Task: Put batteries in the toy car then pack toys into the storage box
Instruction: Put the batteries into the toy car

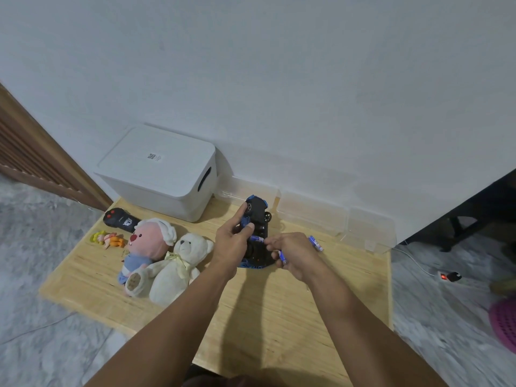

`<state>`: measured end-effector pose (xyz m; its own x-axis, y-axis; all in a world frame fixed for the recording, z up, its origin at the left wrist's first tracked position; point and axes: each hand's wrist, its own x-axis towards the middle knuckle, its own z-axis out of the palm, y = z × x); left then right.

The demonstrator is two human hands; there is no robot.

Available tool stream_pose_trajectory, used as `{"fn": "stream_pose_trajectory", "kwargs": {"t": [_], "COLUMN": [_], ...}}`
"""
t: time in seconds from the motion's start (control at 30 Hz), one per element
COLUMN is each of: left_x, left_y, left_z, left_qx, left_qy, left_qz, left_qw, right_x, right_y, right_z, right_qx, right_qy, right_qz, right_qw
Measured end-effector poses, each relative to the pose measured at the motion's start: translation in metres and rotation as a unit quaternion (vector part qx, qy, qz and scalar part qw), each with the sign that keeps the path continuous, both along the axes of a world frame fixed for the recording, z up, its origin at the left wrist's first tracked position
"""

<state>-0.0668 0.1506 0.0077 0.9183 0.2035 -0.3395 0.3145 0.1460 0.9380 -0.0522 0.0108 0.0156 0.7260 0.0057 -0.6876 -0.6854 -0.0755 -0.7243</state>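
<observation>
While left hand [233, 244] clasps car [257, 213], battery [257, 239] at right hand [293, 254] fingertips.

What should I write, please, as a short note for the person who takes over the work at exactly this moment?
Left hand: holds the toy car upside down on the table.
Right hand: presses one battery into the car's underside and keeps another battery in its fingers.
A third battery lies on the table beside the right hand.
Storage box: at the back left, lid on.
Not packed yet: remote, small doll, pink plush, white bear.
Done: battery loading begun.
Left: finish the batteries, open the box, pack all toys.
</observation>
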Motion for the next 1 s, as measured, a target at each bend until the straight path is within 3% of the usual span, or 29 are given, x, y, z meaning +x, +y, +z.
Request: {"fn": "stream_pose_trajectory", "kwargs": {"t": [0.27, 0.47, 0.63, 0.8, 1.0], "left_x": [-0.006, -0.006, -0.007, -0.006, -0.005], "left_y": [-0.002, 0.003, -0.001, 0.002, 0.011], "left_z": [-0.006, -0.010, -0.010, -0.010, -0.017], "left_qx": [0.027, 0.007, 0.000, -0.010, -0.016], "left_qy": [-0.014, -0.013, -0.001, 0.016, 0.044], "left_qz": [-0.009, 0.001, 0.006, 0.039, 0.069], "left_qw": [0.999, 1.000, 1.000, 0.999, 0.996], "right_x": [-0.002, -0.001, -0.004, -0.001, -0.009], "right_y": [0.000, -0.001, 0.003, -0.009, -0.036], "right_z": [-0.008, -0.012, -0.021, -0.032, -0.050], "right_qx": [0.066, 0.082, 0.021, 0.012, -0.104], "right_qy": [0.074, 0.049, -0.043, -0.056, -0.057], "right_qz": [-0.064, -0.082, -0.048, -0.104, -0.131], "right_qw": [0.993, 0.992, 0.998, 0.993, 0.984]}}
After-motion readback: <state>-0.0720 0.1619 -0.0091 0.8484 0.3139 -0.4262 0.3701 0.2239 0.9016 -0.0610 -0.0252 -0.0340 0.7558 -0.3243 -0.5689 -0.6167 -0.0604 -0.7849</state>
